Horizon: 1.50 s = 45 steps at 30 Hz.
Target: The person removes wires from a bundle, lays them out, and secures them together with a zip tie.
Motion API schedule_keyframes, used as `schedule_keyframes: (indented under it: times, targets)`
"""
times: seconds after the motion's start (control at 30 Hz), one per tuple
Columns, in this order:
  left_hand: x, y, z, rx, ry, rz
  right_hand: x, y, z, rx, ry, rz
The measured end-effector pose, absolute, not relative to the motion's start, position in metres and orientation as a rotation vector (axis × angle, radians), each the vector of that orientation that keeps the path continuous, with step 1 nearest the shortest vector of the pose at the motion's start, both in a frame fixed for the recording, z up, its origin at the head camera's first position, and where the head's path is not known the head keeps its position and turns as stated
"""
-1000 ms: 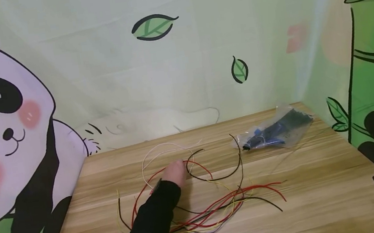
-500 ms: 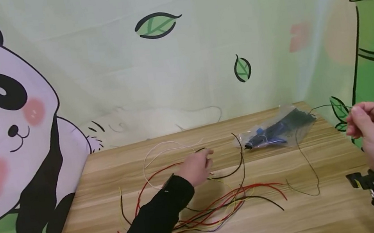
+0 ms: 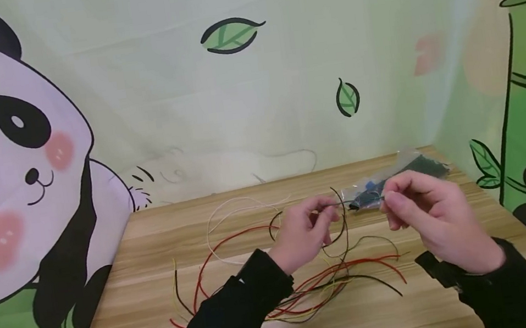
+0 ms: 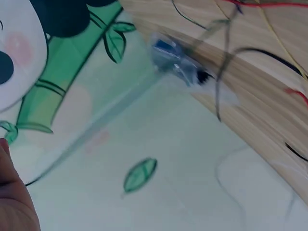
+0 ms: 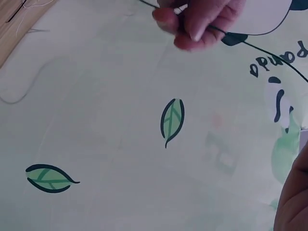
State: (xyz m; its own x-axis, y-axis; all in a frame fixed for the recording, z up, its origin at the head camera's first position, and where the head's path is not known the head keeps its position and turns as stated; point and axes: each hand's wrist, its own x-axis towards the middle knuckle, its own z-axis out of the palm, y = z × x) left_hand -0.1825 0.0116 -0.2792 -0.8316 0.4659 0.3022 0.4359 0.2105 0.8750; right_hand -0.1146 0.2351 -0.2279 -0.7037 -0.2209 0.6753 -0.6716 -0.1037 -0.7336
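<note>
Between both hands, above the table, runs a thin dark green wire (image 3: 359, 200). Thumb and fingers of my left hand (image 3: 302, 231) pinch it at one side; my right hand (image 3: 432, 222) pinches it at the other. In the right wrist view the wire (image 5: 269, 49) passes through the pinching fingers of a hand (image 5: 211, 19) at the top. A slack, thin wire loop (image 3: 369, 237) hangs or lies below the hands. The left wrist view shows the green wire blurred, with part of a hand (image 4: 14, 197) at the left edge.
Loose red wires (image 3: 301, 304), black, yellow and white wires (image 3: 221, 205) lie spread on the wooden table (image 3: 460, 298). A clear plastic bag (image 3: 423, 166) with dark and blue contents lies behind the right hand. A printed panda cloth (image 3: 281, 73) hangs behind the table.
My right hand has come in from the far right, bringing the green wire toward the middle. My left hand has risen from the table wires and now pinches that wire too.
</note>
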Motion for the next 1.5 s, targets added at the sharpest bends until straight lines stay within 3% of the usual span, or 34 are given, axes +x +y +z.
schedule_keyframes:
  times: [0.37, 0.53, 0.73, 0.93, 1.33, 1.5]
  targets:
    - [-0.198, -0.072, -0.282, 0.771, 2.785, 1.784, -0.113, 0.264, -0.225, 1.185, -1.067, 2.166]
    - [-0.188, -0.102, -0.274, 0.905, 3.053, 1.605, -0.108, 0.271, -0.225, 1.138, -0.997, 2.158]
    - [-0.171, -0.158, -0.276, 1.119, 3.414, 1.162, -0.116, 0.297, -0.249, 0.943, -1.689, 1.882]
    - [-0.152, -0.21, -0.291, 1.014, 3.631, 0.726, -0.13, 0.311, -0.274, 0.725, -2.543, 1.219]
    - [-0.12, -0.248, -0.363, 0.826, 3.401, 0.335, -0.174, 0.307, -0.348, 0.742, -3.07, 0.802]
    - [-0.115, -0.249, -0.385, 0.935, 3.219, 0.309, -0.181, 0.304, -0.371, 0.739, -3.104, 0.697]
